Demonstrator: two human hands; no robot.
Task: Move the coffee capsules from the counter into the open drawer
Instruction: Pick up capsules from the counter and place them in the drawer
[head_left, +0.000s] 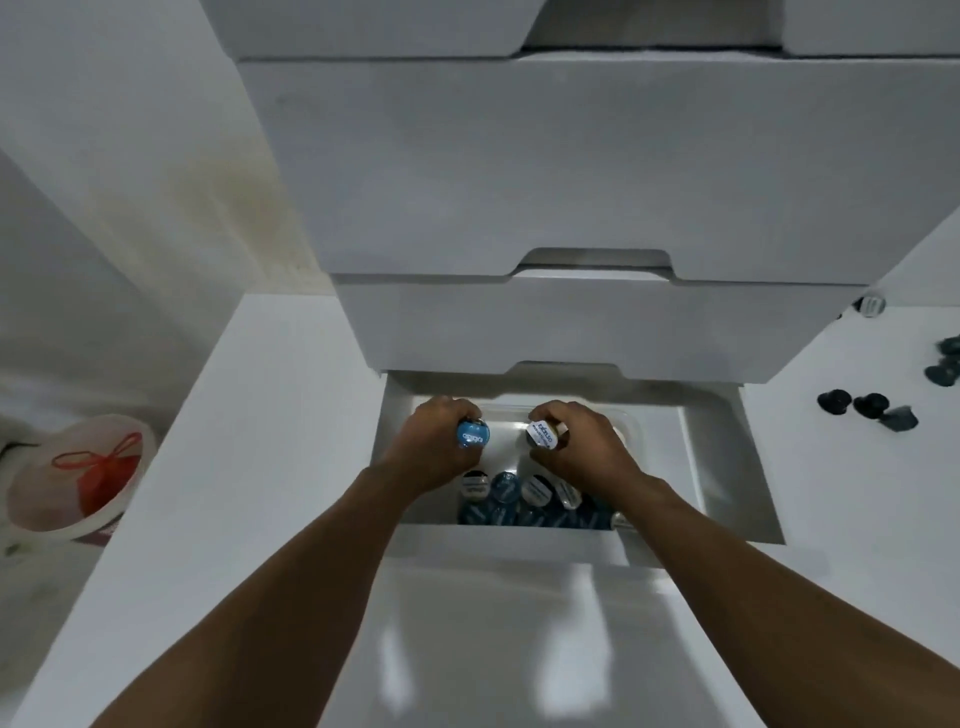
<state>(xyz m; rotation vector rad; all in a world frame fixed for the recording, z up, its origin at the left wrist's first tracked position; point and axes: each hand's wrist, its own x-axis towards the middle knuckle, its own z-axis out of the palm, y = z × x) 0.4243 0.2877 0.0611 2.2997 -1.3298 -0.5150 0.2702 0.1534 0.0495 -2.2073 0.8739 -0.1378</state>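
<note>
White drawer: left hand grips blue-lidded capsule, right hand grips white-lidded capsule; lids upward.

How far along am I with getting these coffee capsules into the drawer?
Done: a pile of capsules already lies at the near end of the open drawer. In hand: the left grip holds a blue-lidded capsule and the right grip a white-lidded capsule, both over the drawer. Left: several dark capsules sit on the counter to the right.
</note>
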